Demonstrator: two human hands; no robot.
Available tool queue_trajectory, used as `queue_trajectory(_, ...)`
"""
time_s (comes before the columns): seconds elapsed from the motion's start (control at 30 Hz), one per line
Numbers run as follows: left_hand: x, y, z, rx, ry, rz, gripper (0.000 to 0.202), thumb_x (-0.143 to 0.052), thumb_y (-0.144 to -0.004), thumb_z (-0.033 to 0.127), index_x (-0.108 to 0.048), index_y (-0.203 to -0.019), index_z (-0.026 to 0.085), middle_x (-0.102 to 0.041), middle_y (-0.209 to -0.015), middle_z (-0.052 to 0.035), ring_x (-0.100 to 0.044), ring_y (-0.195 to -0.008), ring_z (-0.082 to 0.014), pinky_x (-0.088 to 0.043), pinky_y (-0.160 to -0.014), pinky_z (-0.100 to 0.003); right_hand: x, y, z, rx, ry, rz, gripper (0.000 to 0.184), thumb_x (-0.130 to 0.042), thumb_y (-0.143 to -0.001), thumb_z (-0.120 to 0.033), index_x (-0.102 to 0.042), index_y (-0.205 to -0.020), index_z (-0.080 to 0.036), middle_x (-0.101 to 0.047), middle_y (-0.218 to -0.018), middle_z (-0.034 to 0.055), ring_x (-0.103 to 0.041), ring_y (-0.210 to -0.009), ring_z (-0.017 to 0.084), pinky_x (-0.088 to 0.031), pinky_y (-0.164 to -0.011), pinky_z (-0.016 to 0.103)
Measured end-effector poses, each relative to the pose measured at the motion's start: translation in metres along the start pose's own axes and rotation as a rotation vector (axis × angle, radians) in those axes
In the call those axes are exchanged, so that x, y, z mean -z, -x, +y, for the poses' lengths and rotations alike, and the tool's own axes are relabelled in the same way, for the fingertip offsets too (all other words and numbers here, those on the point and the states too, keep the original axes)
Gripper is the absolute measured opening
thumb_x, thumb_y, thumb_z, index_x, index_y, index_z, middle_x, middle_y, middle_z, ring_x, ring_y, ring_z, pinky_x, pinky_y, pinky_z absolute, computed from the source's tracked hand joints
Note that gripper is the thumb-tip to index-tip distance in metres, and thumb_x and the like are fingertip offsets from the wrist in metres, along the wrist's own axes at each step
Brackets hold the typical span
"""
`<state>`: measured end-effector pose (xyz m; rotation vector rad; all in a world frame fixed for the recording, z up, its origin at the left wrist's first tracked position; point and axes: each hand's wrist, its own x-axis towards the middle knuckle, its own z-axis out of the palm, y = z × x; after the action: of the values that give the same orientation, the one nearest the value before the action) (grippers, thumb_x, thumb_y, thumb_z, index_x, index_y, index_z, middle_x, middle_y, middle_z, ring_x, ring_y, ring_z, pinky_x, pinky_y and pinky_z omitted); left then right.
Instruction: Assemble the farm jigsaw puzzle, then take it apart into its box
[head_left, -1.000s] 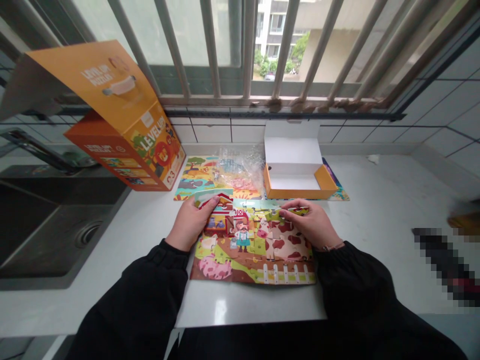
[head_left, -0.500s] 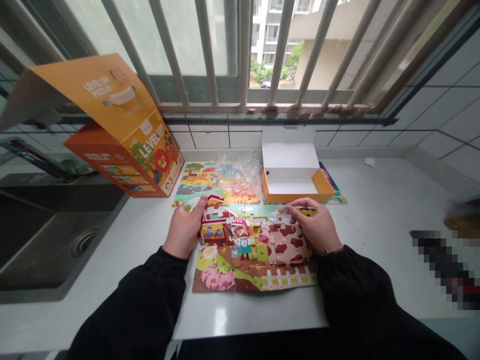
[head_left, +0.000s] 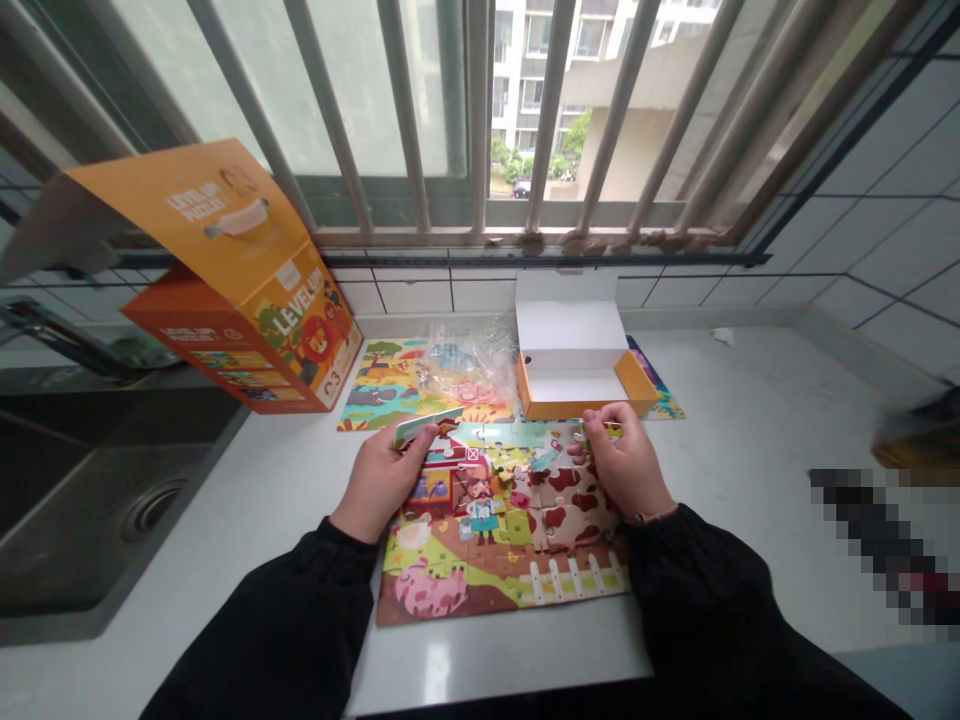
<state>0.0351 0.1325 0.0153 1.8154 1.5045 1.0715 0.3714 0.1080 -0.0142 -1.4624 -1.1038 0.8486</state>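
Observation:
A farm jigsaw puzzle (head_left: 517, 530) with a farmer, a cow, a pig and a white fence lies on the counter in front of me. Its far edge is bent upward, and the pieces there sit unevenly. My left hand (head_left: 382, 480) pinches the far left corner, thumb on top and fingers beneath. At the far right corner my right hand (head_left: 626, 460) grips the puzzle between thumb and fingers. The near edge, with the pig and the fence, rests close to the counter.
Behind the puzzle lie an animal picture sheet (head_left: 382, 385), a crumpled clear plastic bag (head_left: 476, 360) and an open yellow box (head_left: 585, 385) with a white inside. An orange puzzle carton (head_left: 292, 330) stands by the sink (head_left: 97, 625). A barred window (head_left: 480, 120) is at the back.
The far part of the puzzle has shifted in my hands, and its left corner piece now tilts up more steeply. Both hands keep hold of the edges. The view has tipped slightly upward.

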Motion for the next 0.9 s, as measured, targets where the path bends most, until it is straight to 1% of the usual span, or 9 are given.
queue_trajectory(0.1, 0.0, -0.002, -0.004, -0.032, -0.033, -0.023, 0.042, -0.065, -0.103, 0.058, -0.083, -0.114, 0.022, -0.083, -0.113, -0.0067, -0.075, -0.106, -0.0272, -0.055, -0.094, -0.036, 0.003, -0.003, 0.001, 0.091, 0.159, 0.045, 0.056, -0.067, -0.092, -0.082, -0.055, -0.099, -0.028, -0.071, -0.085, 0.0023, -0.073, -0.071, 0.025, -0.055, -0.064, 0.035)
queue_trajectory(0.2, 0.0, -0.003, -0.008, 0.006, -0.086, 0.003, 0.043, -0.068, -0.099, 0.062, -0.081, -0.101, 0.021, -0.081, -0.1, -0.0062, -0.075, -0.096, -0.0267, -0.056, -0.088, -0.036, 0.007, -0.006, 0.001, 0.222, 0.351, 0.056, 0.052, -0.065, -0.096, -0.077, -0.064, -0.092, -0.025, -0.073, -0.09, 0.0045, -0.069, -0.082, 0.025, -0.052, -0.077, 0.036)
queue_trajectory(0.27, -0.001, -0.003, -0.01, 0.065, -0.055, 0.002, 0.046, -0.069, -0.097, 0.066, -0.079, -0.096, 0.02, -0.082, -0.095, -0.0059, -0.075, -0.09, -0.0269, -0.056, -0.083, -0.036, 0.007, -0.006, 0.001, 0.238, 0.383, 0.016, 0.05, -0.064, -0.098, -0.074, -0.066, -0.092, -0.024, -0.073, -0.087, 0.0038, -0.067, -0.082, 0.024, -0.05, -0.079, 0.036)
queue_trajectory(0.43, -0.002, -0.001, -0.01, 0.125, 0.025, -0.075, 0.051, -0.069, -0.095, 0.069, -0.081, -0.099, 0.02, -0.085, -0.101, -0.0068, -0.078, -0.096, -0.0292, -0.057, -0.085, -0.037, 0.003, -0.003, 0.001, 0.242, 0.391, -0.109, 0.039, -0.062, -0.103, -0.063, -0.068, -0.098, -0.025, -0.076, -0.093, 0.0039, -0.07, -0.084, 0.024, -0.05, -0.078, 0.035)
queue_trajectory(0.53, -0.003, -0.001, -0.009, 0.011, -0.097, -0.095, 0.046, -0.066, -0.1, 0.065, -0.08, -0.095, 0.021, -0.082, -0.097, -0.0068, -0.075, -0.092, -0.0278, -0.056, -0.086, -0.039, -0.001, -0.001, 0.001, 0.261, 0.425, -0.221, 0.029, -0.062, -0.105, -0.053, -0.068, -0.106, -0.025, -0.077, -0.096, 0.0038, -0.072, -0.086, 0.024, -0.051, -0.08, 0.035)
queue_trajectory(0.63, -0.004, -0.003, -0.008, -0.19, -0.183, -0.132, 0.036, -0.064, -0.104, 0.054, -0.08, -0.101, 0.021, -0.081, -0.111, -0.0094, -0.073, -0.107, -0.0284, -0.055, -0.1, -0.043, -0.005, 0.001, 0.001, 0.339, 0.494, -0.316, 0.02, -0.066, -0.104, -0.042, -0.068, -0.113, -0.024, -0.074, -0.095, 0.0038, -0.071, -0.088, 0.024, -0.053, -0.082, 0.036)
queue_trajectory(0.7, -0.007, -0.003, -0.008, -0.282, -0.208, -0.179, 0.03, -0.069, -0.103, 0.05, -0.079, -0.107, 0.023, -0.079, -0.119, -0.0103, -0.07, -0.115, -0.0292, -0.052, -0.107, -0.046, -0.006, 0.002, 0.002, 0.419, 0.548, -0.348, 0.02, -0.071, -0.101, -0.034, -0.068, -0.118, -0.024, -0.074, -0.102, 0.0059, -0.07, -0.095, 0.025, -0.055, -0.087, 0.038)
queue_trajectory(0.8, -0.011, -0.003, -0.01, -0.325, -0.261, -0.258, 0.03, -0.08, -0.097, 0.049, -0.078, -0.113, 0.024, -0.077, -0.122, -0.0109, -0.069, -0.118, -0.0308, -0.052, -0.108, -0.049, -0.007, 0.003, 0.004, 0.505, 0.606, -0.382, 0.031, -0.08, -0.096, -0.028, -0.069, -0.124, -0.024, -0.073, -0.118, 0.0103, -0.068, -0.111, 0.03, -0.056, -0.099, 0.045)
queue_trajectory(0.9, -0.015, 0.0, -0.01, -0.309, -0.285, -0.283, 0.032, -0.083, -0.094, 0.046, -0.076, -0.117, 0.024, -0.075, -0.127, -0.012, -0.068, -0.121, -0.0324, -0.053, -0.107, -0.05, -0.006, 0.005, 0.004, 0.541, 0.644, -0.397, 0.038, -0.085, -0.093, -0.029, -0.071, -0.128, -0.024, -0.071, -0.123, 0.0126, -0.067, -0.116, 0.033, -0.057, -0.103, 0.05)
